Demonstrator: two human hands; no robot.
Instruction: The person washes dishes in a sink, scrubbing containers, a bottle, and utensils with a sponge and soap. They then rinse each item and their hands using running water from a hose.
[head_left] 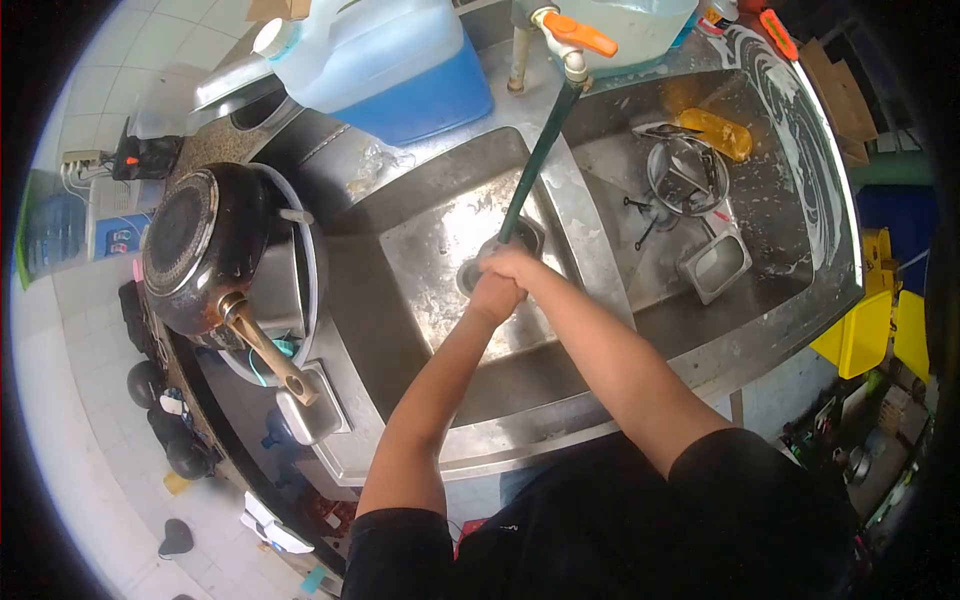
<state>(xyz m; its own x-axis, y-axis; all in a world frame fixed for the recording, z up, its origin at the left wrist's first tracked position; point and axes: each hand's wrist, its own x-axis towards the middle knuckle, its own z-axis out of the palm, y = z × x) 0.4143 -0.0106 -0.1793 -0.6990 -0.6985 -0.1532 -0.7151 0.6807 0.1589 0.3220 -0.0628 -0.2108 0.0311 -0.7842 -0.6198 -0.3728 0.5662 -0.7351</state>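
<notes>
Both of my hands are together over the left basin [420, 300] of a steel sink. My right hand [513, 262] is closed around the lower end of a dark green hose [540, 165], which runs down from a tap with an orange handle [580, 34]. My left hand [497, 296] lies just below it, touching it, with its fingers mostly hidden. A round metal piece [470, 275] shows beside my hands near the drain. Whether my left hand holds anything cannot be made out.
The right basin [620, 270] holds a metal bowl [688, 175], a yellow item [718, 134] and a small steel tray [718, 267]. A blackened pan [205, 250] sits on the left. Behind stands a jug of blue liquid [400, 85]. Foam [785, 130] streaks the right rim.
</notes>
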